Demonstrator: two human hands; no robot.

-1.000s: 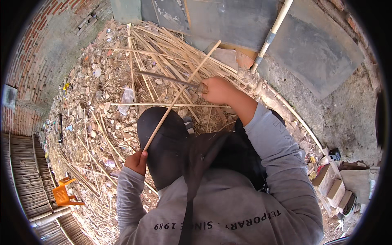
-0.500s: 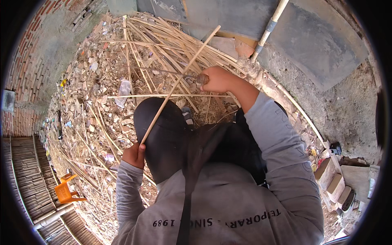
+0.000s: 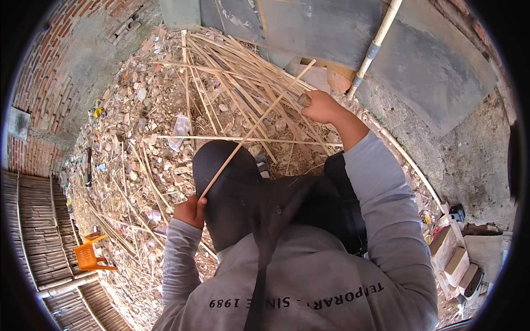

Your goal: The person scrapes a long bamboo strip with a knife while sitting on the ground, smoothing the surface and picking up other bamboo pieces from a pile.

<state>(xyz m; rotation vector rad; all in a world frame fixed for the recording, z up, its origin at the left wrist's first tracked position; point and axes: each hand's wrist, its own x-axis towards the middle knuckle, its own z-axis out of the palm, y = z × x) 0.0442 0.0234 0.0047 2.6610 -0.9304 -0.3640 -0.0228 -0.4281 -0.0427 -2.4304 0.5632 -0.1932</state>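
Observation:
My left hand is closed around the near end of a long, thin bamboo strip. The strip slants away to the right, passing over my dark-clad left knee. At its far end it overlies other strips. Right of the strip, my right hand is wrapped round the brown handle of a knife. Its thin blade points left and away, hard to tell apart from the strips behind it. Beyond both hands lies a loose pile of bamboo strips. Another strip lies crosswise just beyond my knees.
Rubble and litter cover the ground. A pale pole leans by grey panels at the far right. An orange plastic chair stands at left near a bamboo slat wall. Brick-shaped blocks sit at right.
My right hand with the knife has moved right and slightly away, and the blade no longer lies level across the held strip. The whole view has shifted a little. My left hand keeps its grip.

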